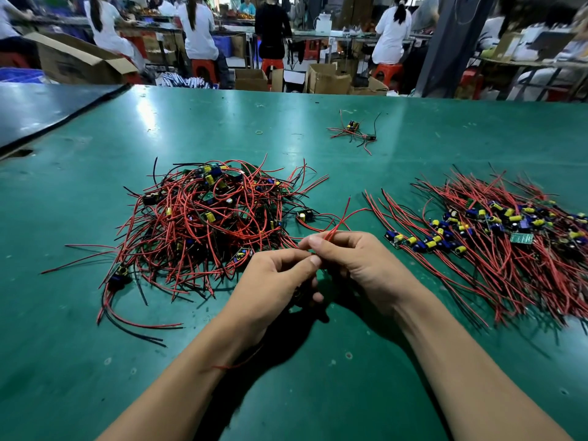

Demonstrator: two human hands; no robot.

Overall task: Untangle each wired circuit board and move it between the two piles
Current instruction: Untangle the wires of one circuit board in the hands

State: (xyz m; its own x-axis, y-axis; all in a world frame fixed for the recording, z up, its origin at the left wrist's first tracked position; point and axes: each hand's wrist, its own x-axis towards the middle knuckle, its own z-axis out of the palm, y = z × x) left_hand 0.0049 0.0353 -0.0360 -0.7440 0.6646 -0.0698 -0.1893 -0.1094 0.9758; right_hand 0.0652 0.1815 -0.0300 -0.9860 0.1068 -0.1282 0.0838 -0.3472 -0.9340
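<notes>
Both my hands meet at the middle of the green worktop [318,393], between the two piles. My right hand [359,265] has its fingers curled, thumb and forefinger pinching a pair of red wires [345,218] that fan up and out past my fingertips. My left hand [270,281] is curled too, and its thumb and forefinger meet the right hand's at the same bundle, so both grip the wires. A dark shape [298,296] shows under my left fingers. It is probably the circuit board, but my fingers hide most of it. One red strand trails back beneath my left wrist.

On my left lies the tangled pile [203,224], a knot of red and black leads with boards buried in it. One loose board [304,215] sits at its right edge, near my hands. On my right is the sorted pile [496,243], its wires combed in rows and its boards lined across the middle. Farther back, a small cluster [353,132] of boards sits well apart, with a yellow rubber band [259,132] near it.
</notes>
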